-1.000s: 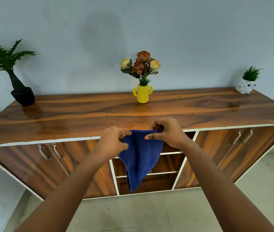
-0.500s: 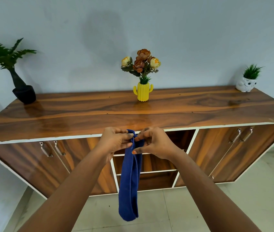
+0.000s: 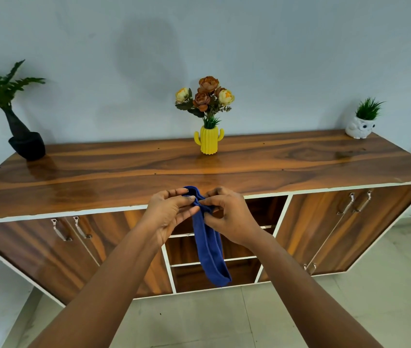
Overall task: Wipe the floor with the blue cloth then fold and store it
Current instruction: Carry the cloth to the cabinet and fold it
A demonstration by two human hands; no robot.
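1. A second ago the blue cloth (image 3: 208, 247) was spread between the hands as a wide panel. Now it hangs as a narrow, doubled strip, and its upper end is bunched where the two hands meet.
2. Half a second ago the strip hung longer and reached lower against the floor (image 3: 224, 320). Now its lower loop ends level with the bottom shelf of the open middle compartment (image 3: 224, 272). I judge that the cloth is being gathered up into a shorter fold.
3. From this I take the wiping to be over and the folding to be under way. Storing is not yet done, since the cloth is held in the air in front of the cabinet.
4. The left hand (image 3: 171, 212) pinches the top of the cloth between thumb and fingers. The right hand (image 3: 227, 214) grips the same bunched top from the other side. The hands are close together, nearly touching, with the cloth clamped between them.
5. The cloth hangs straight down from the hands, near the front edge of the wooden surface (image 3: 124, 177). It touches neither the surface nor the floor.
6. The open compartment lies just behind the hanging strip. It looks the likely place to store the cloth, though that is only a guess.
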